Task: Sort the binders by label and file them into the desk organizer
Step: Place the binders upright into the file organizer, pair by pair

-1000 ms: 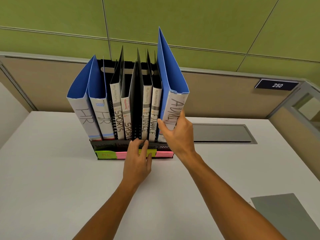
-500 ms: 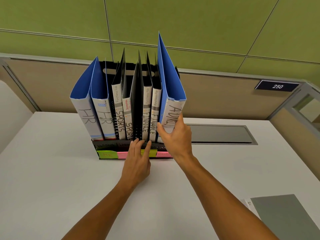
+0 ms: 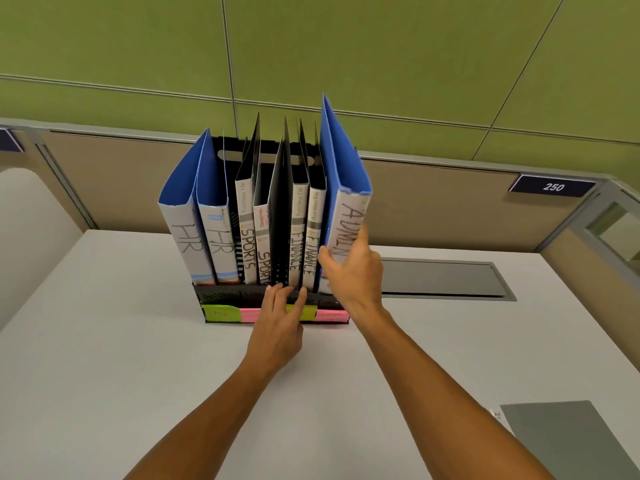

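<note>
Head view: ADMIN binder [image 3: 347, 216] between right fingers [image 3: 360, 239].

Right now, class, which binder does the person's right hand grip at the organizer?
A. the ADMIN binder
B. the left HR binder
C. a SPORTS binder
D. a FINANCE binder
A: the right hand wraps its fingers and thumb round the spine of the blue ADMIN binder at the right end of the desk organizer, while the left hand rests flat against the organizer's front.

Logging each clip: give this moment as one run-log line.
right hand grips blue ADMIN binder | left hand rests on black mesh desk organizer | binder in rightmost slot
</note>
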Demonstrator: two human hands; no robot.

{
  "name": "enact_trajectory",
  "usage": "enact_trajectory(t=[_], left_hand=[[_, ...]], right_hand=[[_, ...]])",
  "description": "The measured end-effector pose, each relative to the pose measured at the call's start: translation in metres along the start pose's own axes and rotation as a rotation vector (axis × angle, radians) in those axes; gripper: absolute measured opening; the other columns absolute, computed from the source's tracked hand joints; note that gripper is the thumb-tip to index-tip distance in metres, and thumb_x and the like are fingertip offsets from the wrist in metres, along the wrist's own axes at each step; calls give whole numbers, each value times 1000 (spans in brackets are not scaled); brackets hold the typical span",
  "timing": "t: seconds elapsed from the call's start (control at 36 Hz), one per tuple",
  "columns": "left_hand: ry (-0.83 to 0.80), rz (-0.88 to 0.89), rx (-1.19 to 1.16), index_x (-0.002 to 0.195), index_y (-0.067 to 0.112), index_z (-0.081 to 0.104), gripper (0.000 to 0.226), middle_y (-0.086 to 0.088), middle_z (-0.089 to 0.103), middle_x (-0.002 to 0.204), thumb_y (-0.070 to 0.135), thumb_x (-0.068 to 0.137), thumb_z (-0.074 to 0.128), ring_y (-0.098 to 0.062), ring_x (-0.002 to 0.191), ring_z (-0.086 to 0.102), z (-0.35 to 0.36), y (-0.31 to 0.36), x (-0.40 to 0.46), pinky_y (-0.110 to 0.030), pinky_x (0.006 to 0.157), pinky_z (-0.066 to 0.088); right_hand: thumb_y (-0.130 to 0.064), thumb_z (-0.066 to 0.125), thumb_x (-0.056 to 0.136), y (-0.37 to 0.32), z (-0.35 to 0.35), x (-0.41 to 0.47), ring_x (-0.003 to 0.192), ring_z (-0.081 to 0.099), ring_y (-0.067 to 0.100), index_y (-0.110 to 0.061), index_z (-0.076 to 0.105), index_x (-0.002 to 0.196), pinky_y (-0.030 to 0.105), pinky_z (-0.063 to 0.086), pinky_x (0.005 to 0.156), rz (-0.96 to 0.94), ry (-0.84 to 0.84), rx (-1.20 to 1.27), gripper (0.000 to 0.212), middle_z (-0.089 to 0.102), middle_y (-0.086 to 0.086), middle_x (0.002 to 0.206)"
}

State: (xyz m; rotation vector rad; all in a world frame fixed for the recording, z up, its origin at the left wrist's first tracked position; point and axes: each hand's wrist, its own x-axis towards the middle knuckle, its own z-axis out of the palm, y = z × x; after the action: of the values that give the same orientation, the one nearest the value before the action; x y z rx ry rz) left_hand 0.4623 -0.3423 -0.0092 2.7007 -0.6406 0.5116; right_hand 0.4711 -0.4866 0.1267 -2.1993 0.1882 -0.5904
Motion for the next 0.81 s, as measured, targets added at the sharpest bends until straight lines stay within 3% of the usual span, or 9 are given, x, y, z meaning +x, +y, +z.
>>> enact_trajectory(t=[0.11,0.31,0.56,0.72,0.81], left_hand=[[-3,6,19,138,2,56,65,-26,56,127,4,74,70,-45,124,49,-1,-1,0,-58,111,40],[-24,-6,35,137,3,57,67,-26,58,127,5,72,72,-44,124,49,1,0,0,-59,109,42],[-47,-16,51,137,5,58,67,-22,59,124,7,72,73,-40,123,49,-5,1,0,-55,111,41],[-102,-45,66,139,7,56,68,-20,59,126,11,74,72,-39,125,48,-12,4,0,-53,107,46],[-113,-58,60,139,7,56,69,-19,59,126,11,73,73,-38,125,48,-12,5,0,-53,107,46]], right_hand=[[-37,70,90,16,13,-8,112,66,25,-22,40,142,38,60,88,69,-84,-34,62,65,4,131],[-41,69,91,23,25,-15,114,64,27,-23,36,144,43,61,88,98,-71,-58,65,62,6,133],[-44,69,90,30,23,-24,115,64,29,-19,39,138,39,60,85,136,-123,-99,62,61,8,135],[-42,68,90,15,6,-4,107,67,28,-20,45,132,26,55,77,110,3,-56,53,66,6,127],[-42,68,90,12,4,0,109,66,29,-20,44,134,30,58,79,112,10,-72,55,65,8,129]])
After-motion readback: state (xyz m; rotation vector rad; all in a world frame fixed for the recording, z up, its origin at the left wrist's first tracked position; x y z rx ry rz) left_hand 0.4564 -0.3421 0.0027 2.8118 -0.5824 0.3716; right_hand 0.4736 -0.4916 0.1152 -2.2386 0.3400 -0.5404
